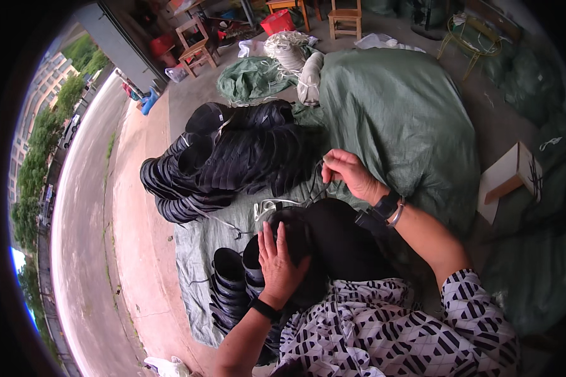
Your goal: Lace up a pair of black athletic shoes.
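My left hand (pixel 282 264) lies with its fingers stretched out on a dark, rounded bundle (pixel 295 229) in front of my lap. Raised above the green sheeting, my right hand (pixel 351 174) is closed in a pinch, and a thin dark cord (pixel 319 179) runs down from its fingertips towards the bundle. A loop of white cord (pixel 267 206) lies just beyond it. Beside my left hand stands a stack of nested black cup-shaped pieces (pixel 228 264). A larger heap of the same black pieces (pixel 251 151) is farther off, with light ties around parts of it.
A big green woven sack (pixel 396 119) bulges at the right. Behind are a coil of white rope (pixel 287 50), a wooden chair (pixel 195 47) and a red bucket (pixel 278 22). An opened box (pixel 506 179) sits far right. Concrete paving (pixel 138 232) runs along the left.
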`<state>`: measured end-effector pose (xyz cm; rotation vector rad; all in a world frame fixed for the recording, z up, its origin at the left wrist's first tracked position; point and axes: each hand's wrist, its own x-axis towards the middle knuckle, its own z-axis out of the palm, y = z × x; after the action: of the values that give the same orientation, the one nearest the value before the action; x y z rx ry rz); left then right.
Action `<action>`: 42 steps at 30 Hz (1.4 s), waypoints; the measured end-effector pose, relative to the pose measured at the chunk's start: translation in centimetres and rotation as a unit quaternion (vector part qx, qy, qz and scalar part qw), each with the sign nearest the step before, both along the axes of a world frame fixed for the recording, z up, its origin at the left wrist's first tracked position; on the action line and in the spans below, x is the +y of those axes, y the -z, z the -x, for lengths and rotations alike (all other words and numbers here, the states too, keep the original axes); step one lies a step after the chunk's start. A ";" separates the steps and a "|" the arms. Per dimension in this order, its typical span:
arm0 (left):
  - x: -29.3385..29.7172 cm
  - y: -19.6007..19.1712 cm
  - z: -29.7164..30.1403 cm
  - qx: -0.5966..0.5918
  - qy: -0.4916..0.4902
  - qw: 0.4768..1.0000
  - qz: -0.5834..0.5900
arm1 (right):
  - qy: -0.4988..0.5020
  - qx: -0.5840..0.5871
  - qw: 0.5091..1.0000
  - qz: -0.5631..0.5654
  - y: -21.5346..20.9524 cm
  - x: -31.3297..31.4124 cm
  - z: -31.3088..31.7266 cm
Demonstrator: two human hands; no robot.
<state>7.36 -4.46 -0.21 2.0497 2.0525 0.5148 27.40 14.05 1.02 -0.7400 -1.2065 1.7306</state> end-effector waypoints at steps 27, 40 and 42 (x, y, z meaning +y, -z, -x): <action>-0.4 0.9 2.5 -0.132 0.077 0.987 -0.060 | -0.124 -0.356 0.796 -0.473 1.0 -6.8 4.2; 1.1 -5.2 -1.8 -0.476 0.104 0.871 0.064 | -0.242 -0.317 0.864 -0.306 -6.9 -8.4 2.6; 1.6 -4.6 -2.0 -0.505 0.114 0.854 0.059 | -0.243 -0.353 0.882 -0.197 -9.0 -7.8 0.5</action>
<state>9.34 -2.88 4.36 1.3981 1.1483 1.0806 26.87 6.21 10.00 -0.8954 -2.3343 1.5311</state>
